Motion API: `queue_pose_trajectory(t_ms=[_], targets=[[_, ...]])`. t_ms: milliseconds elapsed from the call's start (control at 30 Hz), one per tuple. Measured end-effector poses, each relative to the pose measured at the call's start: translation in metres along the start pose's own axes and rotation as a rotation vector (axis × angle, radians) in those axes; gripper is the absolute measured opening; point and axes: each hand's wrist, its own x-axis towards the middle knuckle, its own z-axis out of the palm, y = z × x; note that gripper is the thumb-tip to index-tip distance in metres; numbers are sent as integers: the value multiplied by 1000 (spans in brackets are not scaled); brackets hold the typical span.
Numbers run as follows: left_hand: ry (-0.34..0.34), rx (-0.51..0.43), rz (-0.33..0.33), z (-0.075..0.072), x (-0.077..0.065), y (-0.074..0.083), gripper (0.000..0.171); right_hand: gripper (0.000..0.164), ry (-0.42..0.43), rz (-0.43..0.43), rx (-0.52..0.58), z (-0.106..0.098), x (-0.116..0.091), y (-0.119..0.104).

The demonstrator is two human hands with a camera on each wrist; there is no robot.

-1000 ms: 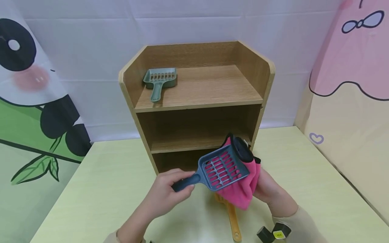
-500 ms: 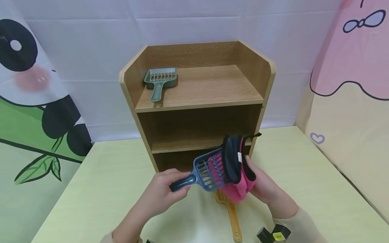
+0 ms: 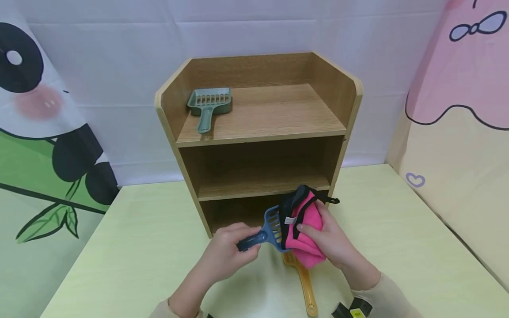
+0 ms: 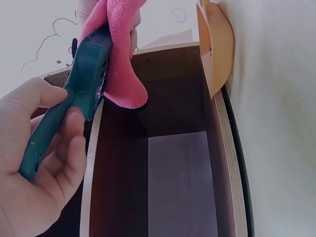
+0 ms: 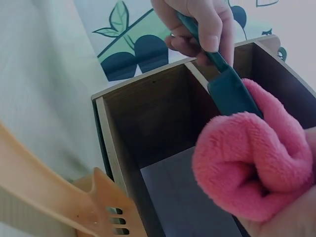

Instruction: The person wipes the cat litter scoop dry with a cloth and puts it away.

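My left hand [image 3: 228, 251] grips the handle of a blue slotted litter scoop [image 3: 272, 225], held in the air in front of the shelf unit. A pink fluffy cloth [image 3: 310, 225] with black edging and a small hanging loop is in my right hand [image 3: 338, 243]. Fingers and thumb fold the cloth round the scoop's far end, so much of the slotted head is hidden. In the left wrist view the cloth [image 4: 126, 79] lies against both faces of the scoop [image 4: 86, 74]. From the right wrist, the cloth [image 5: 247, 158] appears bunched around the scoop's edge.
Behind my hands stands a wooden shelf unit [image 3: 274, 141] with three levels. A grey-green scoop with a tray [image 3: 210, 101] sits at its top left. An orange slotted scoop [image 3: 305, 287] lies on the pale table [image 3: 119, 265] below the cloth. Printed panels flank both sides.
The cloth has turned and slid left over the scoop's head, covering more of the slots. My right hand has shifted left with it; the left hand and scoop moved slightly right.
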Motion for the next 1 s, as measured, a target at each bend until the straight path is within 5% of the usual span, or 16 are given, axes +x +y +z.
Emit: queue_pose_trajectory(t_ms=[233, 567, 800, 1000], targets=[[-2, 114, -76, 2, -2, -4, 26, 36, 122, 1, -33, 10, -1, 1], [117, 184, 159, 5, -5, -13, 18, 33, 162, 5, -83, 8, 0, 1], [55, 177, 117, 2, -4, -13, 13, 42, 166, -14, -183, 5, 3, 1], [-88, 164, 45, -2, -6, -6, 12, 44, 155, -65, -264, -3, 3, 0]])
